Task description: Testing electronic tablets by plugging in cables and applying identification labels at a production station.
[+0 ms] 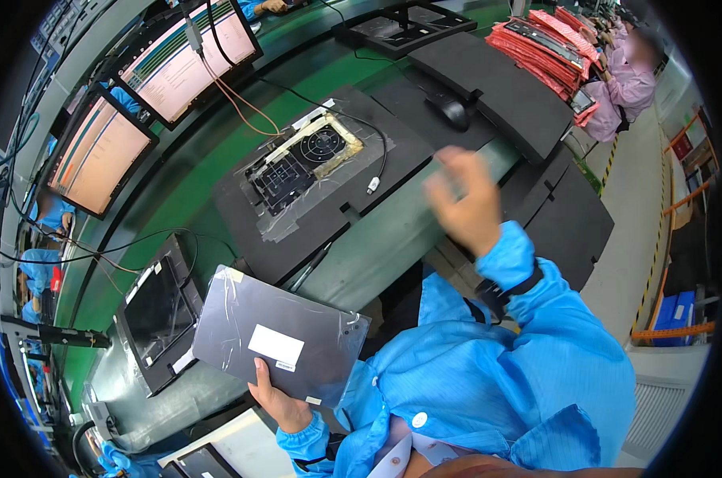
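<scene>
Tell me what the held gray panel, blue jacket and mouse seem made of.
The gray panel looks like smooth metal or plastic, evenly sheened; creased glints suggest clear film. The blue jacket seems thin woven fabric, softly sheened, with folds and fine lines. The mouse is probably black plastic, judging by its smooth curve.

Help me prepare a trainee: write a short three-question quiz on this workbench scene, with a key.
1. Which hand holds the gray panel?
2. True or false: the large white label is on the panel's upward-facing side.
3. In this view, which is closest to the right hand?
A) a monitor
B) the mouse
C) the red packets

Key: 1: the left hand; 2: true; 3: B.
</scene>
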Tool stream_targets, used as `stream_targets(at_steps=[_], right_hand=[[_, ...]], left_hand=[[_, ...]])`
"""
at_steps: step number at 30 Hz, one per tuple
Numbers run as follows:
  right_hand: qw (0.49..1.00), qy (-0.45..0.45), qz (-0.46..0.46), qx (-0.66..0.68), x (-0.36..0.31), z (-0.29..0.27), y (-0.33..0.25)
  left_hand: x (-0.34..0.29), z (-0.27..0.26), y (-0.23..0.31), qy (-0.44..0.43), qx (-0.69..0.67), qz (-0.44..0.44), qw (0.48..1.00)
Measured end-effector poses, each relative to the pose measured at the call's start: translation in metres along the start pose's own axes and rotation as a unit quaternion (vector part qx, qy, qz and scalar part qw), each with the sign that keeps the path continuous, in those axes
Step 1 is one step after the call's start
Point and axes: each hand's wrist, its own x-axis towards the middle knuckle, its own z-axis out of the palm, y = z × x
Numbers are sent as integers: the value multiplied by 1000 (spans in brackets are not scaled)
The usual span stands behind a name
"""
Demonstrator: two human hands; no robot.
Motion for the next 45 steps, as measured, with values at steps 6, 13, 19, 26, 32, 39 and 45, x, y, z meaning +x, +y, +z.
stream_targets(at_steps=[6,13,19,26,32,39,45], right_hand=[[903,85,105,-408,21,-114,126],[923,26,-45,-381,42,-140,146],[923,153,-161,-315,53,-162,73],[854,235,-464,-15,11,-56,-19],[709,-136,-583,372,-42,58,-157],[499,-328,-632,494,-156,164,-322],[561,-403,-575,438,-251,221,-338]], left_hand=[[5,4,1,-7,19,-8,1000],[3,-1,13,-6,32,-1,999],[5,-71,58,2,7,67,998],[-116,-230,118,-73,-152,246,955],[-284,-268,167,-128,-201,444,864],[-372,-244,110,382,-135,383,830],[-295,-259,68,413,-217,214,858]])
